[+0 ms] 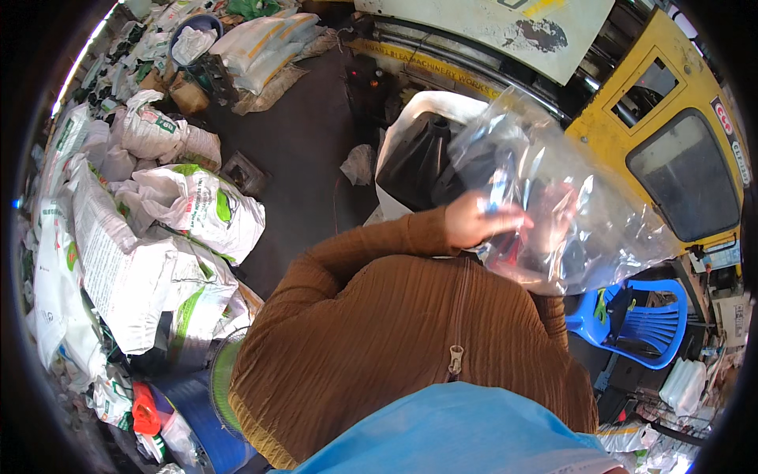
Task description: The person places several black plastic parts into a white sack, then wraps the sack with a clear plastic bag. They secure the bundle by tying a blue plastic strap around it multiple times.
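A large clear plastic bag [624,229] spreads out in front of my chest, shiny and crumpled. At its left side my left hand [472,221] has its fingers closed on the film, slightly smeared by motion. My right hand [557,207] shows through the plastic, its forearm coming up beneath the bag. Glare and folds blur those fingers, so their grip cannot be made out. Some reddish patches show in the bag's lower part; what they are is unclear. Just beyond my left hand, black moulded pieces [418,162] lie in a white bin [392,134].
White printed sacks [225,209] crowd the left side, with a blue drum [207,434] nearer me. A blue plastic chair [662,320] stands at right. Behind it rises a yellow machine door [604,126]. More sacks [264,47] are stacked at the far left.
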### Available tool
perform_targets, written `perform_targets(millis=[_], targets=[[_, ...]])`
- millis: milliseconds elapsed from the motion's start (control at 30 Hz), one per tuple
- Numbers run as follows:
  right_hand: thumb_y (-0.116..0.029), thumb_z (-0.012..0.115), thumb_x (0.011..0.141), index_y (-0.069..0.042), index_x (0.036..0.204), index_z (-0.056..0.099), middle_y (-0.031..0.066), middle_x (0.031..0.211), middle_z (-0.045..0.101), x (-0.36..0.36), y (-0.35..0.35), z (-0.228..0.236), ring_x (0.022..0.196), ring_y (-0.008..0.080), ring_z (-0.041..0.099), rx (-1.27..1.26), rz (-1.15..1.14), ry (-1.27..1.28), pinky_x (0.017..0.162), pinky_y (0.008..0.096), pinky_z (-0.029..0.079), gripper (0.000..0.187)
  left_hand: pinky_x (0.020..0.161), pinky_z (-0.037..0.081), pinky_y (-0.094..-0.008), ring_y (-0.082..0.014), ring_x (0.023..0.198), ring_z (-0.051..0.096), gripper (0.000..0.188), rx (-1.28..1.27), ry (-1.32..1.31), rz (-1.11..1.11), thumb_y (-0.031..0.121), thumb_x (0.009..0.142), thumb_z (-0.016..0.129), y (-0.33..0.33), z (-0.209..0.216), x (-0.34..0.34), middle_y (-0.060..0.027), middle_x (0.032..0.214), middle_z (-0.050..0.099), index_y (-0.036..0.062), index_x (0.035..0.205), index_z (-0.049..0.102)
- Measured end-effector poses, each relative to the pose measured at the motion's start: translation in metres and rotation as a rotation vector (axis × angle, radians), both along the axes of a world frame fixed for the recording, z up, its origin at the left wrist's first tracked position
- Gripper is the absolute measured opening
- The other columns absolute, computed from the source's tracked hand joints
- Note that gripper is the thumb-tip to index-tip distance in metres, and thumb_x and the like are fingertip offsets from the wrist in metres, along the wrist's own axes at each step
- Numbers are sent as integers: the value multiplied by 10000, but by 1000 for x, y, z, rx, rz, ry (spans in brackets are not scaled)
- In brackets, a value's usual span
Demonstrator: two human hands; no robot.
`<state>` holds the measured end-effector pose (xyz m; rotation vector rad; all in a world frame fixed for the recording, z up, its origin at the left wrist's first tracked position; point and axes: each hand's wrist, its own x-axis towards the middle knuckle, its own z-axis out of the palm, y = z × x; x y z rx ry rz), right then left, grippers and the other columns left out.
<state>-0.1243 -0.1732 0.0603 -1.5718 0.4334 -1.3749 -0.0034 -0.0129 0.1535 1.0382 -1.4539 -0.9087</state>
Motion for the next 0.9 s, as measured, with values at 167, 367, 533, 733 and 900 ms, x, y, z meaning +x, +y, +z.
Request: perform_targets(millis=[167,367,533,733,900], targets=[[-93,481,871,-12,1181,463,46,908,573,19,-24,64,746,117,538,146,267,-72,641,226,451,322,383,251,-165,-11,435,330,146,-11,396,112,208,896,517,-36,31,61,-81,819,646,67,917,547],[45,417,826,3,1200,496,83,967,592,51,-61,81,797,135,548,168,308,-78,695,238,454,385,511,467,-384,-308,512,574,449,422,1129,-646,424,812,546,-81,37,198,-135,743,627,19,996,605],[57,539,764,-41,1284,413,69,926,596,42,-49,7,485,102,497,496,412,316,440,234,442,543,341,173,-219,-60,375,273,149,486,637,315,204,837,617,-58,-56,221,45,546,392,85,755,582],[34,580,752,-10,1310,354,153,1130,512,38,-33,-51,518,151,570,422,333,574,449,274,482,604,352,184,-219,-51,395,251,174,742,660,666,235,838,606,-47,-121,221,43,571,397,63,850,630],[13,576,732,-4,1263,431,134,794,606,36,-38,-47,459,156,554,488,311,632,423,278,462,551,332,185,-235,-50,377,270,193,809,367,860,259,832,607,-41,-150,226,11,560,468,66,829,616]])
